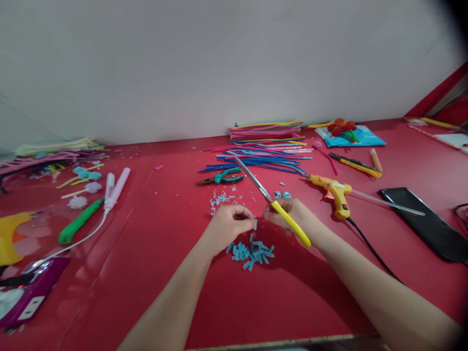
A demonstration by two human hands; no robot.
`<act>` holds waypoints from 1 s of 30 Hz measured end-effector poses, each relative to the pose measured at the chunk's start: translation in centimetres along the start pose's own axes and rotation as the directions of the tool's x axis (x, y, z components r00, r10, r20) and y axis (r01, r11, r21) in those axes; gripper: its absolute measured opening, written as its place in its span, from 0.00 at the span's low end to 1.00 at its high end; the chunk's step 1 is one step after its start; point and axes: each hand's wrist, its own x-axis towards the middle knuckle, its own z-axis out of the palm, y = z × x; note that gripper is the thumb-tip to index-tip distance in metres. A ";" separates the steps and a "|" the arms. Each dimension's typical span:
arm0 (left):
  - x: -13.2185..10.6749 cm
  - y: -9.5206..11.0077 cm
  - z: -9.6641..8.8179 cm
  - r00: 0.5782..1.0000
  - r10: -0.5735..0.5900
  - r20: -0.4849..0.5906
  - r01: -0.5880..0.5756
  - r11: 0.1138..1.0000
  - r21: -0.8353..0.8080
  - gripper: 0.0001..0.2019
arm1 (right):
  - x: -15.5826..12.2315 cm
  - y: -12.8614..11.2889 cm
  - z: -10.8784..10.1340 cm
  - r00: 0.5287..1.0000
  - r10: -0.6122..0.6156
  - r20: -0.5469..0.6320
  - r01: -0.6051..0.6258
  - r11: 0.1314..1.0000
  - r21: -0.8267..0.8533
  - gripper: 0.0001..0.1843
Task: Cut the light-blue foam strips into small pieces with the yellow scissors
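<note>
In the head view, my left hand [232, 225] pinches a small light-blue piece [255, 224] between thumb and fingertips. My right hand [292, 217] is closed around scissors [268, 195] with yellow handles, their blades pointing up and to the left, away from me. The two hands are close together but apart. Just below them lies a pile of short blue pieces [252, 253], cut like little strips. Pale blue scraps [219, 201] are scattered beyond my left hand, and a few blue curled bits [283, 194] sit behind my right hand.
Pliers [221, 178] and bundled pipe cleaners [266, 132] lie farther back on the red table [153, 273]. To the right are a yellow glue gun [334, 191] and a black phone-like slab [427, 222]. A pink hot iron [116, 190], green cutter [80, 222] and purple power strip [40, 292] lie left.
</note>
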 end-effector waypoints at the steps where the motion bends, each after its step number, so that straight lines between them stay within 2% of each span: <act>1: 0.0 0.1 0.1 1.000 -0.012 0.004 0.013 0.999 -0.052 0.05 | -0.2 -0.2 0.2 0.998 0.015 0.054 -0.019 0.997 0.071 0.08; 4: 0.1 0.5 0.5 1.000 0.011 -0.014 -0.013 0.996 -0.094 0.06 | -0.5 -0.6 0.7 0.993 0.031 0.112 -0.050 0.984 0.172 0.05; 11: 0.0 0.5 1.2 0.991 0.125 -0.056 -0.125 0.992 -0.001 0.04 | -0.6 -0.8 0.7 0.998 0.017 0.065 -0.029 0.983 0.180 0.02; 14: 0.1 0.3 1.2 0.993 0.110 -0.045 -0.111 0.993 -0.028 0.06 | -0.5 -0.8 0.7 1.000 0.021 0.010 -0.021 0.995 0.102 0.02; 18: 0.2 -0.2 1.4 0.997 0.066 -0.029 -0.067 0.996 -0.050 0.06 | -0.4 -0.4 1.1 0.997 -0.056 -0.046 0.057 0.998 0.017 0.04; 21: 0.2 -0.4 1.8 0.999 0.044 -0.019 -0.045 0.994 -0.097 0.06 | -0.3 0.0 1.3 0.991 -0.109 -0.076 0.108 0.994 -0.009 0.06; 25: 0.2 -0.4 2.0 0.999 0.022 -0.032 -0.026 0.989 -0.143 0.07 | 0.0 0.4 1.3 0.989 -0.113 -0.092 0.111 0.993 -0.030 0.08; 27: 0.2 -0.3 2.0 0.997 0.007 -0.080 -0.022 0.982 -0.190 0.06 | 0.0 0.5 1.2 0.989 -0.123 -0.080 0.117 0.990 -0.075 0.11; 30: 0.5 -0.2 1.6 0.967 -0.054 -0.249 -0.036 0.939 -0.343 0.06 | -0.2 0.4 0.9 0.982 -0.160 -0.097 0.127 0.951 -0.283 0.16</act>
